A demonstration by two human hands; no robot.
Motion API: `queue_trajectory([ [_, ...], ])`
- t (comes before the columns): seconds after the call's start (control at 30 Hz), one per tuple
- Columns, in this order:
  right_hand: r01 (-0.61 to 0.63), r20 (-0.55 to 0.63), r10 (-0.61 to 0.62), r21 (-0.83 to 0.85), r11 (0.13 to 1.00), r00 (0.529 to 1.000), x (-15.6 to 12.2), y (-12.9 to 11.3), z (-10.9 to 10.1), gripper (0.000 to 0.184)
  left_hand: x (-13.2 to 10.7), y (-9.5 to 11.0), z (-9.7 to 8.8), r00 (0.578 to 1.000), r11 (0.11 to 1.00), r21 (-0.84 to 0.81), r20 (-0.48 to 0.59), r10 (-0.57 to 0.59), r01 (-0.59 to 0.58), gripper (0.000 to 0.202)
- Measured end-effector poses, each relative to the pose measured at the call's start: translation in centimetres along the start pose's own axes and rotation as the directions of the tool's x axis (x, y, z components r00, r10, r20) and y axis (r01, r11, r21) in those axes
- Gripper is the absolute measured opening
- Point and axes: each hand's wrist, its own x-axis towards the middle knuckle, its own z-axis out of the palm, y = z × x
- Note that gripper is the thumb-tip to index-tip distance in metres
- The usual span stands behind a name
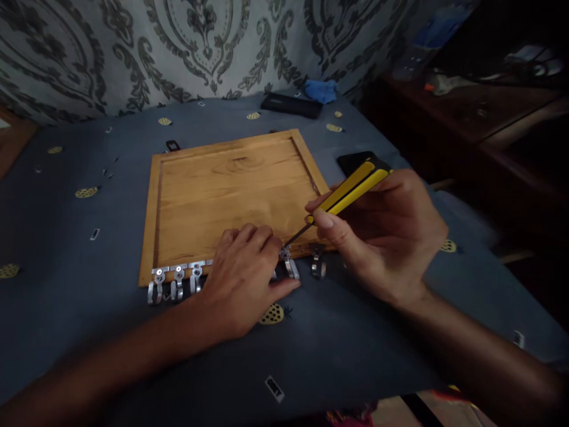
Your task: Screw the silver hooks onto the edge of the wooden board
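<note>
The right hand [395, 237] pinches a screwdriver [351, 193], tip at a hook [290, 267] along the board [231, 196]'s near edge, where the left hand [244, 270] rests, its grip I can't tell from here, a black case [291, 105] lying behind the board.

Left hand [244, 273]: bare, knuckles rounded, fingers slim. Left forearm [146, 338], toward 8 o'clock of view: bare, slender, dim near edge. Right hand [395, 237], toward 3 o'clock: bare also, thumbnail [326, 220] short, with rounded tip. Right forearm [480, 350], toward 4 o'clock: bare, narrow at wrist, far end dark, details unclear.
</note>
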Motion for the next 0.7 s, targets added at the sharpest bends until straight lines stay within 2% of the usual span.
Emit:
queue_trajectory([
  [0.17,-0.013,0.041,0.012,0.039,0.999,0.999,0.0,-0.2,0.0,0.036,0.0,-0.1,0.1,1.000,1.000,0.014,-0.023,0.014,-0.013,0.037],
  [0.3,-0.069,0.080,0.069,-0.005,0.998,0.994,0.2,-0.8,-0.2,0.041,0.0,-0.1,0.2,0.999,1.000,0.012,-0.034,0.020,-0.019,0.038],
  [0.43,-0.099,0.117,0.094,0.041,0.994,0.989,0.7,-1.5,-0.1,0.021,-0.1,-0.1,0.2,0.999,1.000,0.014,-0.038,0.013,-0.013,0.038],
  [0.6,-0.255,0.165,0.240,0.076,0.964,0.957,1.1,-2.5,0.0,0.012,-0.1,-0.1,0.3,0.999,1.000,0.007,-0.046,0.021,-0.020,0.036],
  [0.7,-0.328,0.202,0.294,0.161,0.931,0.934,1.3,-2.8,-0.2,0.015,-0.1,-0.1,0.2,0.999,1.000,0.014,-0.047,0.018,-0.017,0.036],
])
